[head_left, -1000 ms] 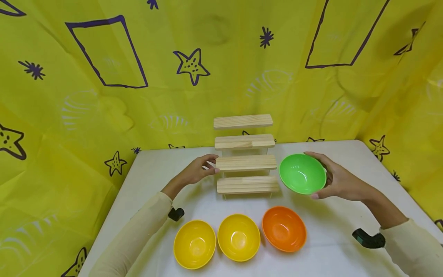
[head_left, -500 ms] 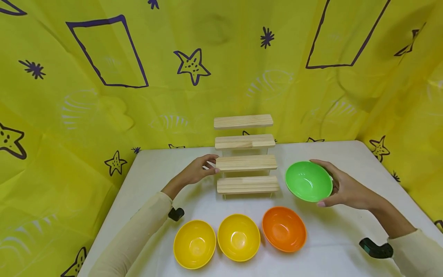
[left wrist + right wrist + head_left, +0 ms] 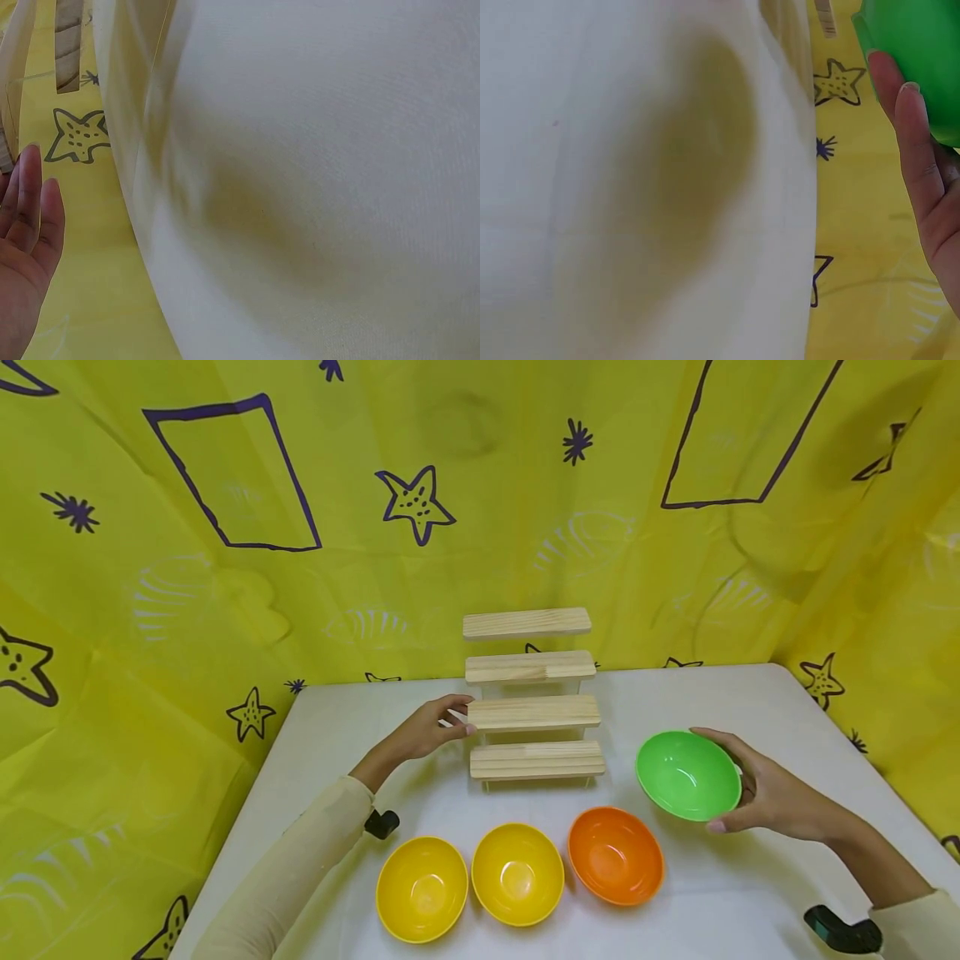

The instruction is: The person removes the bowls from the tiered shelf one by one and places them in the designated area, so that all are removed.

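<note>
My right hand (image 3: 776, 793) holds a green bowl (image 3: 688, 775) by its right side, thumb at the near rim and fingers round the far side. The bowl is raised above the table and tilted slightly towards me. In the right wrist view part of the green bowl (image 3: 915, 60) shows against my fingers (image 3: 913, 135). My left hand (image 3: 427, 728) grips the left end of a plank on a wooden tiered stand (image 3: 534, 714), with the thumb in front and fingers behind. The left wrist view shows only several fingers (image 3: 28, 195) of that hand at its left edge.
Two yellow bowls (image 3: 422, 890) and an orange bowl (image 3: 616, 857) stand in a row on the white table (image 3: 330, 735), nearer than the stand. Yellow sheeting (image 3: 480, 527) with drawn shapes hangs behind the table and along its sides.
My right hand has moved the green bowl right and nearer to me, away from the stand. The left hand, stand and other bowls have stayed in place.
</note>
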### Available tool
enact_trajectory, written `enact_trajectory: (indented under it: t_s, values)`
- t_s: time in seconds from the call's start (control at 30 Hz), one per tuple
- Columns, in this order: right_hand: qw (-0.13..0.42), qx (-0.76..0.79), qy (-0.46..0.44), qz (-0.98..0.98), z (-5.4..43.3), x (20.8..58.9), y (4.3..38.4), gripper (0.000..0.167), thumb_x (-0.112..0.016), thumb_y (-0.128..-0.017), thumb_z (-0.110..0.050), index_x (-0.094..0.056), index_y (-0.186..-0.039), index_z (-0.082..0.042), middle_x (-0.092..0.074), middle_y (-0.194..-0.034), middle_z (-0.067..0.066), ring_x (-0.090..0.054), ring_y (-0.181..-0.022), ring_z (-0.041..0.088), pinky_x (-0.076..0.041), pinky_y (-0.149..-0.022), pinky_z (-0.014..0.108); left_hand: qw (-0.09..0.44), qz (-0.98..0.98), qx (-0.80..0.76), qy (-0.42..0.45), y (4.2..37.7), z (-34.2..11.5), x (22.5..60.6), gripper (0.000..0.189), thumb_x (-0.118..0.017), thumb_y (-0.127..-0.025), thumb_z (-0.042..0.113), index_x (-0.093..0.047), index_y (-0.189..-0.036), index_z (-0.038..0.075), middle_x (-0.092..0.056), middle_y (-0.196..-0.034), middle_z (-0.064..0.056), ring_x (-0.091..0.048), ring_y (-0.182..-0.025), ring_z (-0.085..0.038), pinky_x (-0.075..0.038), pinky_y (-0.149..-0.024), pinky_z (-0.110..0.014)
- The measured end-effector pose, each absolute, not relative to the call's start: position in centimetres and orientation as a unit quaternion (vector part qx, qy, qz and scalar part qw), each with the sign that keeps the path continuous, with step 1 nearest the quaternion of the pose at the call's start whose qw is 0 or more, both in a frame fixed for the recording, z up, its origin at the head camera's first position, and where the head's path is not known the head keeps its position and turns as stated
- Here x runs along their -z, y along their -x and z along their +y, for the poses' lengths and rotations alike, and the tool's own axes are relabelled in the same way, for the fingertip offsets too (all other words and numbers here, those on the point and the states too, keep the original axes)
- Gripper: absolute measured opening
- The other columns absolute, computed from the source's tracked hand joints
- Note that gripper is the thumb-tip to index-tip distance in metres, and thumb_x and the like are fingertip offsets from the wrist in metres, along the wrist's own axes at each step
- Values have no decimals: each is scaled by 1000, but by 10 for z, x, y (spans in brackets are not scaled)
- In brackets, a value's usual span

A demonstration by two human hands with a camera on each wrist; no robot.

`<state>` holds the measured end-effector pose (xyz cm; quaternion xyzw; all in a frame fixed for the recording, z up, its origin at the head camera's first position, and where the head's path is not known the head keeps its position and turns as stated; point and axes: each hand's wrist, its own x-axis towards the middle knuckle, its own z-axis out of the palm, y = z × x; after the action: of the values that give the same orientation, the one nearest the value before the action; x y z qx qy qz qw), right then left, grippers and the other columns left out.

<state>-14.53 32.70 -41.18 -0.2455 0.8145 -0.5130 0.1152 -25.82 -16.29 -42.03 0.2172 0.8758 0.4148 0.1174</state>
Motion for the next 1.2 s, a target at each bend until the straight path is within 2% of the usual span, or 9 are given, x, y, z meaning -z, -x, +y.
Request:
enact_trajectory:
  t_s: [0.27,0.6,0.83,1.2]
  values:
    - [120,511,232,819,336,422,132,105,-79,-74,7,-19,-158,-13,-38,-137,-11,-63,-102,11,-59,-76,29,117,874,-418,-219,259,-163,421,60,-68,-97,26,-46,-148,6,-59,-134,-18,-62,-116,-31,-53,-95,-43]
    - [131,507,225,821,346,437,118,102,-79,-75,5,-20,-158,-11,-41,-137,-16,-64,-101,13,-59,-76,30,119,873,-418,-219,259,-163,421,60,-68,-97,26,-45,-149,6,-58,-134,-19,-62,-116,-31,-53,-94,-43]
    - [161,523,219,808,350,448,110,99,-76,-77,5,-20,-157,-12,-43,-135,-16,-66,-99,19,-59,-76,31,120,875,-414,-220,259,-163,420,60,-68,-98,28,-45,-149,7,-58,-134,-17,-62,-116,-30,-54,-94,-42]
    - [146,506,213,823,352,459,102,100,-79,-74,2,-23,-156,-9,-42,-134,-23,-63,-102,10,-57,-78,26,122,874,-417,-216,260,-163,422,60,-68,-98,28,-46,-149,8,-58,-135,-17,-62,-116,-29,-54,-94,-42]
